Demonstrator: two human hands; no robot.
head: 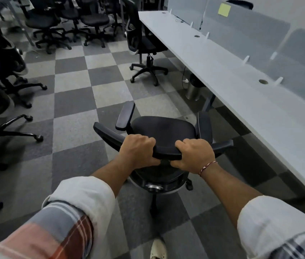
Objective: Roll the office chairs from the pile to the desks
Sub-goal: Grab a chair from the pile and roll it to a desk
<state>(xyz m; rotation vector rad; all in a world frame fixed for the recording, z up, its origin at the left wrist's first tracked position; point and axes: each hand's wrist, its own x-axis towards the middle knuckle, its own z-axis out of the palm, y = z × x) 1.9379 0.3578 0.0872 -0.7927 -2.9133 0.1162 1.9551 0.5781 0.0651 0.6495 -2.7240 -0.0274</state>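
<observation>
A black office chair (163,130) stands right in front of me on the checkered carpet, its seat facing away. My left hand (138,151) grips the top edge of its backrest on the left. My right hand (194,155) grips the same edge on the right. A long white desk (222,71) runs along the right side, beside the chair. A pile of black office chairs (69,21) crowds the far left corner.
Another black chair (144,45) stands at the desk further ahead. More chairs (0,86) line the left edge. A steel bin (193,89) and a cable sit under the desk. Frosted dividers (260,32) stand along the desk's far edge. My shoe (158,248) shows below.
</observation>
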